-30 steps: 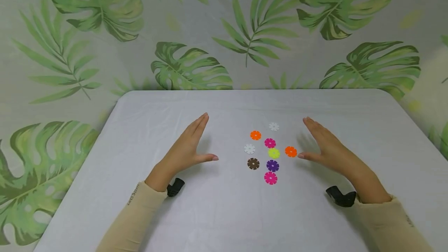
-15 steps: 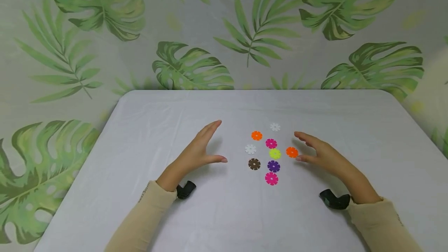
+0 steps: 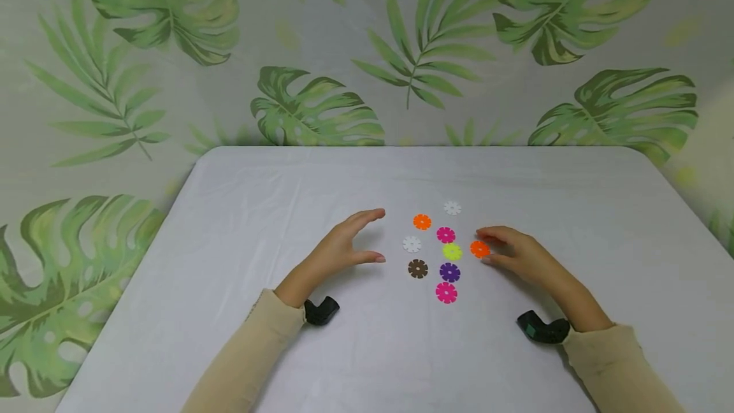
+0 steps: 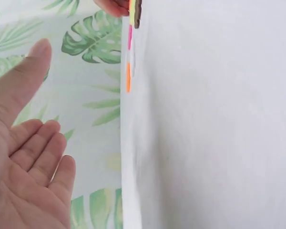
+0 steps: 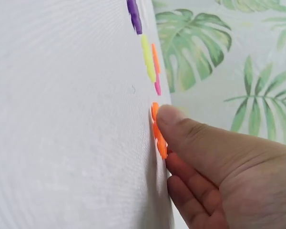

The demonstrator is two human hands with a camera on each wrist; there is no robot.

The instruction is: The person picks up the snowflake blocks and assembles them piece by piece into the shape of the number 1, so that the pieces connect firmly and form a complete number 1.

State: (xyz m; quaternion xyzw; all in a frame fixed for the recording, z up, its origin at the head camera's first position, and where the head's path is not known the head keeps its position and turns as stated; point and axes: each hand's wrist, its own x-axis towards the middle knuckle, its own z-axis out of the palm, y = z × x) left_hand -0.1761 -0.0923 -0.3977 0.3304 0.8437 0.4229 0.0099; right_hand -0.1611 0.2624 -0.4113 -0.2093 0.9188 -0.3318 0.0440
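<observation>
My left hand [image 3: 341, 247] hovers left of the discs, its thumb and fingers apart with nothing between them; the left wrist view shows its bare palm [image 4: 28, 191]. My right hand [image 3: 524, 257] is at the rightmost orange notched disc [image 3: 480, 249], thumb at its near edge and forefinger just beyond its far edge. In the right wrist view the thumb covers part of this orange disc [image 5: 159, 138], which lies flat on the cloth. Whether the thumb touches it I cannot tell. Nearby lie a yellow disc [image 3: 452, 252], a purple disc [image 3: 450, 272] and a pink disc [image 3: 445, 234].
Around them lie another orange disc [image 3: 422, 222], a brown disc [image 3: 418, 269], a second pink disc [image 3: 446, 292], and two white discs, one left [image 3: 411, 244] and one far back [image 3: 452, 208]. A white cloth covers the table [image 3: 275, 196]; a leaf-patterned curtain [image 3: 321, 30] hangs behind.
Both hands have moved inward toward the discs. The right thumb and fingers have drawn closer together about the right orange disc; the left hand's gap has narrowed. The discs lie as before.
</observation>
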